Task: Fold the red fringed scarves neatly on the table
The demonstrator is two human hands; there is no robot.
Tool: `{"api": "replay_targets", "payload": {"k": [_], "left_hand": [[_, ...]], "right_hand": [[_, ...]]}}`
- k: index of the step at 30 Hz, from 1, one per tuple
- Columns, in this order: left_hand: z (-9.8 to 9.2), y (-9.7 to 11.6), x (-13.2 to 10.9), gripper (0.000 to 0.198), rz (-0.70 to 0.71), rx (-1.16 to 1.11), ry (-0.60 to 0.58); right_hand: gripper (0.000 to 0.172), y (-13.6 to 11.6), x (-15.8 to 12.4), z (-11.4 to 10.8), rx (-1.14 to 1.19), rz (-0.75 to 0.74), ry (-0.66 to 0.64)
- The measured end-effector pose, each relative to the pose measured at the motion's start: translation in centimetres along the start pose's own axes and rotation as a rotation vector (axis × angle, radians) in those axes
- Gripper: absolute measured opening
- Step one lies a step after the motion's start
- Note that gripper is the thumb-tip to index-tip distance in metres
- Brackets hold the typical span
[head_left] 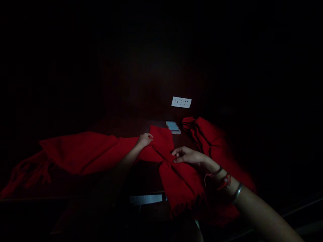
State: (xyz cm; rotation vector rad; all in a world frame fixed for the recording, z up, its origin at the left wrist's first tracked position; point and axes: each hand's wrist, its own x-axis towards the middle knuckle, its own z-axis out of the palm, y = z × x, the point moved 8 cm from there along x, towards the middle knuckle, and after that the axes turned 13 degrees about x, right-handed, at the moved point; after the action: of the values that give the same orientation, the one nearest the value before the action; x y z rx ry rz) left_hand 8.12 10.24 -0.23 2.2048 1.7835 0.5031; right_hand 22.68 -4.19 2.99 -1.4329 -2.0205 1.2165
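A red fringed scarf (101, 153) lies across the dark table, its left part stretched out to a tasselled end. Near the middle it bends and crosses over, and another fringed end hangs toward the front edge. My left hand (145, 139) pinches the scarf by the crossing, fingers closed on the cloth. Just right of the crossing, my right hand (188, 155) has its thumb and curled fingers closed on the scarf's edge. Its wrist carries bracelets (225, 180). Parts of the scarf behind my forearms are hidden.
More red cloth (214, 136) is heaped at the right, partly behind my right arm. A small pale, blurred card-like item (173, 127) lies behind the scarf. A white socket plate (181, 102) is on the dark wall. Deep shadow hides the surroundings.
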Motion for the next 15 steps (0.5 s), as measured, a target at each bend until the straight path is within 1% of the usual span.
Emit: {"api": "replay_targets", "payload": {"k": [2, 3, 5, 6, 7, 8, 9, 11, 12, 13, 14, 15], "left_hand": [[0.0, -0.2, 0.3, 0.024, 0.014, -0.014, 0.011], [-0.1, -0.3, 0.4, 0.025, 0.020, -0.018, 0.016], [-0.4, -0.5, 0.4, 0.028, 0.027, -0.022, 0.018], [-0.7, -0.6, 0.3, 0.029, 0.032, -0.023, 0.019], [-1.1, -0.7, 0.0, 0.032, 0.038, -0.029, 0.020], [-1.6, -0.8, -0.5, 0.037, 0.040, -0.041, 0.023], [-2.0, -0.9, -1.1, 0.043, 0.038, -0.059, 0.022], [-2.3, -1.0, -2.8, 0.057, 0.034, -0.122, -0.015], [-2.2, -0.8, -3.7, 0.064, 0.032, -0.158, -0.052], [-1.8, -0.5, -4.7, 0.070, 0.034, -0.191, -0.098], [-1.4, 0.0, -5.7, 0.075, 0.037, -0.221, -0.149], [-0.9, 0.5, -6.6, 0.078, 0.041, -0.246, -0.202]], "right_hand": [[0.023, -2.4, -0.3, 2.2, 0.039, -0.066, -0.082], [0.025, -3.5, -0.6, 3.7, 0.058, -0.084, -0.154], [0.027, -4.9, -1.3, 6.7, 0.129, -0.050, -0.353], [0.027, -5.2, -1.6, 7.8, 0.176, -0.017, -0.426], [0.027, -5.2, -1.7, 8.1, 0.223, 0.012, -0.445], [0.026, -4.8, -1.3, 7.7, 0.263, 0.032, -0.402], [0.024, -4.1, -0.7, 6.6, 0.285, 0.046, -0.304], [0.020, -1.9, 0.5, 2.9, 0.255, 0.075, -0.001], [0.018, -0.5, 0.8, 1.0, 0.214, 0.100, 0.155], [0.019, 0.8, 1.0, -0.5, 0.177, 0.142, 0.281], [0.023, 2.0, 1.1, -1.5, 0.167, 0.184, 0.359], [0.031, 3.1, 1.3, -1.9, 0.178, 0.218, 0.392]]}}
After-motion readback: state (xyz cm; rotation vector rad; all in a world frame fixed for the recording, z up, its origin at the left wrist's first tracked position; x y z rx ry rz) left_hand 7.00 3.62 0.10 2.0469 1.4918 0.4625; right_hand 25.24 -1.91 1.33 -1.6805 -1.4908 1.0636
